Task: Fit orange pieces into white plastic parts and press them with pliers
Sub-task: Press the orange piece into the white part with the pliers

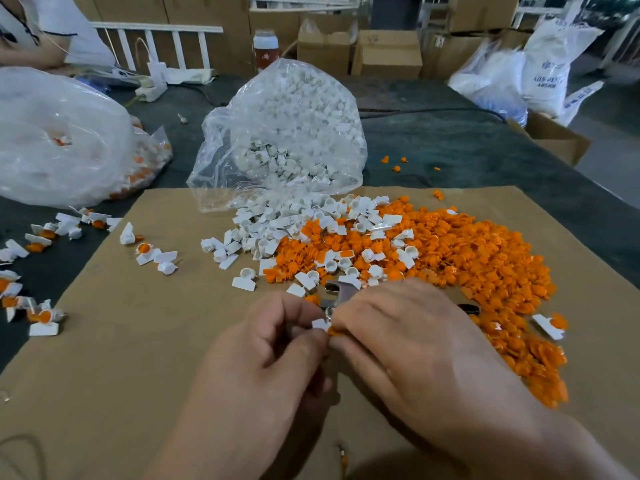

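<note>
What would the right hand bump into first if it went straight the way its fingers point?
Most likely the white part pinched by the left hand. The right hand, pinching an orange piece, points left at it and they nearly touch, though depth is hard to judge here.

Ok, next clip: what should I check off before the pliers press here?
1. Is the white part pinched by the left hand: ok.
2. Is the orange piece at the part, pinched by the right hand: ok.
3. Is the orange piece fully seated: cannot tell, the joint is hidden.
4. Are the pliers close by: ok, just behind the hands on the cardboard.
5. Is a hand free for them: not ok, both hold pieces.
</note>
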`<state>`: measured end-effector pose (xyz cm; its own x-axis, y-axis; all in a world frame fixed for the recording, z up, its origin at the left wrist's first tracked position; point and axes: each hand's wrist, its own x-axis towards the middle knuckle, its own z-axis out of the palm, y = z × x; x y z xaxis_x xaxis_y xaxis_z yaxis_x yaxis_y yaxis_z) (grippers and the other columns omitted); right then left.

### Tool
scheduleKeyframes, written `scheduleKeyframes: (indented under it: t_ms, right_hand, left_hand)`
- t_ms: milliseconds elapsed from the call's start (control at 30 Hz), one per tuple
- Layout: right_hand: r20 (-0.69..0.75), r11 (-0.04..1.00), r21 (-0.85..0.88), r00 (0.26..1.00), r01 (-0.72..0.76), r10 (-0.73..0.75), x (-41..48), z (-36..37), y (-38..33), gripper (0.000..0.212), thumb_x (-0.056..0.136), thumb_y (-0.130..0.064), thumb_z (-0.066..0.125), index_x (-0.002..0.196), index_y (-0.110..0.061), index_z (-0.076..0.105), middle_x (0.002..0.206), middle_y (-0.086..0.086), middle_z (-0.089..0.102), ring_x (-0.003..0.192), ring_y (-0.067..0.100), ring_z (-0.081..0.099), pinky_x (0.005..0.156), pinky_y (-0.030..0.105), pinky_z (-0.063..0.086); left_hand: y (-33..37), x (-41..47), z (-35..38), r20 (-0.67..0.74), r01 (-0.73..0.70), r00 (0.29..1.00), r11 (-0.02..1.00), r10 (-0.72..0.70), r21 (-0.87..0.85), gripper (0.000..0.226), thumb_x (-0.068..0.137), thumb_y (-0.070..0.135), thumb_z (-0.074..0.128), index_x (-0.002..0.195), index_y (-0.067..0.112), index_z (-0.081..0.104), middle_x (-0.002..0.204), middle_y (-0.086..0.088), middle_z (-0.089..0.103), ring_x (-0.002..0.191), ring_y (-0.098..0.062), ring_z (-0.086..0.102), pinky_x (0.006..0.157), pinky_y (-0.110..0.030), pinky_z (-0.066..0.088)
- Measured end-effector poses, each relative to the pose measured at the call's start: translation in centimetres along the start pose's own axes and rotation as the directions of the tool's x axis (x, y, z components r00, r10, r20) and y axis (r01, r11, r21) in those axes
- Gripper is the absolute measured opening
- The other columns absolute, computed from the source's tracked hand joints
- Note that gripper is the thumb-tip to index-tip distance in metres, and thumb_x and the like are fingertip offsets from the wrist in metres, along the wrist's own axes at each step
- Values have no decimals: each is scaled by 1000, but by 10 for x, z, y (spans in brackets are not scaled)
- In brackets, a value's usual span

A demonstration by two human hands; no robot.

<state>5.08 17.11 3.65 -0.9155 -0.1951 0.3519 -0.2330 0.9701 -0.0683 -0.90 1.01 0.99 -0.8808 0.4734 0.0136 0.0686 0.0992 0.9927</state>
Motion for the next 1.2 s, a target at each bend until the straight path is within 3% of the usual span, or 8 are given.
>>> scheduleKeyframes:
  t_ms: [467,533,633,700,833,900,1033,1200]
  right_hand:
    - [75,874,462,989,-149,129,-8,-7,-5,24,97,-49,36,89,-34,53,86,-16,53,80,5,55,63,23,45]
    - [195,651,695,951,-306,239,-7,-9,-9,23,93,-47,45,78,-32,56,69,-15,58,62,2,56,53,16,42]
    - [594,-90,803,775,-590,215,-3,-8,-13,25,81,-33,52,59,-21,55,46,-4,44,34,11,33,37,24,25]
    - [665,-252,742,729,-621,162,-1,-9,-13,24,79,-32,52,59,-18,54,47,2,42,33,14,30,37,22,23]
    - [236,676,633,926,-377,295,-9,-5,-9,28,87,-63,40,92,-39,55,80,-14,59,69,3,58,56,23,46]
    - [75,892,420,986,-167,150,-11,-5,-6,23,93,-58,34,102,-42,48,92,-18,51,82,4,54,63,28,46]
    - [40,890,434,990,-140,137,-11,-3,-6,24,96,-51,35,90,-35,51,81,-15,51,72,6,52,57,30,43]
    - [488,221,813,837,-539,247,-8,-8,-8,29,92,-41,51,72,-23,60,51,-10,50,39,6,42,41,25,29]
  left_hand:
    - [-6,2,-12,185,-44,978,966,93,-254,38,72,60,77,87,26,70,62,-5,64,45,-16,59,42,-23,46]
    - [-13,1,-14,148,-218,962,972,230,-92,41,80,67,70,97,29,68,66,-4,66,47,-14,58,43,-24,44]
    - [-23,-2,-12,113,-447,893,885,435,130,32,92,64,59,107,36,64,78,0,69,54,-12,58,52,-25,46]
    - [-23,-4,-8,113,-493,870,838,480,235,30,94,64,54,109,38,63,82,3,70,58,-13,61,51,-27,50]
    - [-13,0,-10,51,-214,974,973,219,-81,38,78,66,69,94,32,69,65,-1,65,46,-17,58,42,-28,46]
    - [-9,4,-12,129,-63,987,973,94,-224,29,71,52,73,84,26,70,59,-6,62,40,-15,53,37,-21,41]
    - [-6,3,-11,194,-48,975,958,106,-284,36,68,55,80,83,23,71,59,-6,61,38,-15,52,37,-19,40]
    - [-12,-1,-12,116,-265,957,964,266,-29,47,76,75,66,98,33,69,67,-5,67,48,-17,62,46,-23,47]
